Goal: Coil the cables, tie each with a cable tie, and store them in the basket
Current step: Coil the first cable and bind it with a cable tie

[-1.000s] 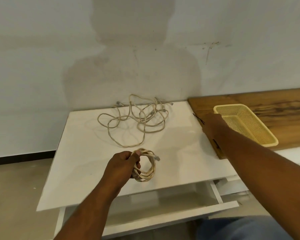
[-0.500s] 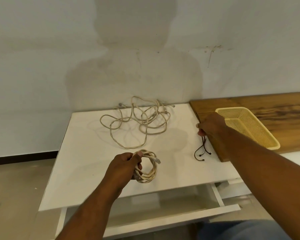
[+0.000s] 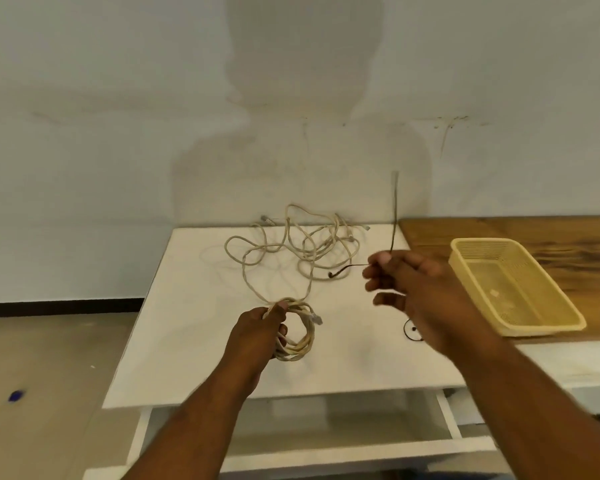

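The head view looks down on a white table point(image 3: 194, 323) set against a pale wall. The left hand point(image 3: 260, 330) grips a coiled cable point(image 3: 302, 336) just above the table's near half, thumb on top and fingers curled through the loops; one plug end sticks out on the coil's right side. The right hand point(image 3: 416, 289) is raised between the coil and the basket point(image 3: 541, 329), pinching a thin dark cable tie point(image 3: 394, 216) between thumb and fingertips. One end of the tie stands nearly straight up against the wall and the other curls off to the left; both are blurred and faint. Behind the hands a tangle of loose cables point(image 3: 291, 247) lies at the table's far edge, and how many cables it holds cannot be made out. A small dark loop point(image 3: 411, 332), seemingly more ties, shows on the table below the right wrist, which hides part of it. The yellow basket sits on a wooden board point(image 3: 499, 230) to the right, which the frame edge cuts off. Under the table an open drawer point(image 3: 326, 427) is partly covered by both forearms.
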